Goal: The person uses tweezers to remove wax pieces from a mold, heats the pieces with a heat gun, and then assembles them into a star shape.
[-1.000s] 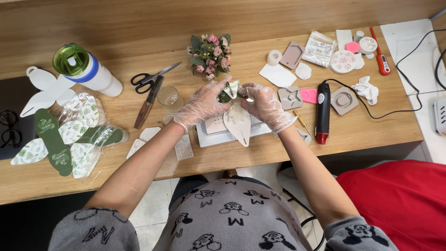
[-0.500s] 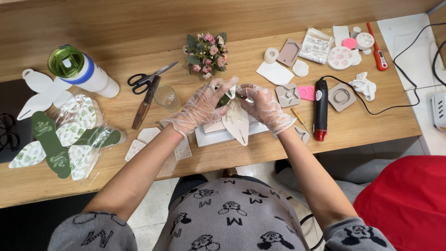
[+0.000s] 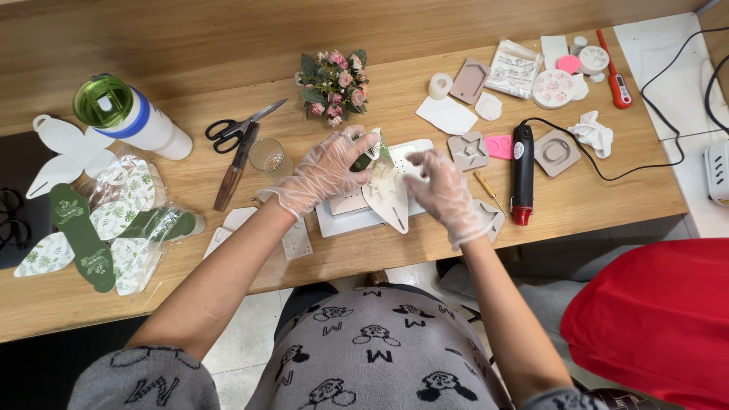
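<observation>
While the gloved left hand (image 3: pixel 328 168) pinches the thin, floppy leaf-shaped piece (image 3: pixel 386 199) at its twelve-o'clock tip, right hand (image 3: pixel 443 190) hovers open-fingered, empty.

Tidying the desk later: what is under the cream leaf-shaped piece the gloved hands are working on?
Under the cream leaf-shaped piece lies a white rectangular board on the wooden table. The left hand and right hand cover the board's middle, so anything there is hidden.
</observation>
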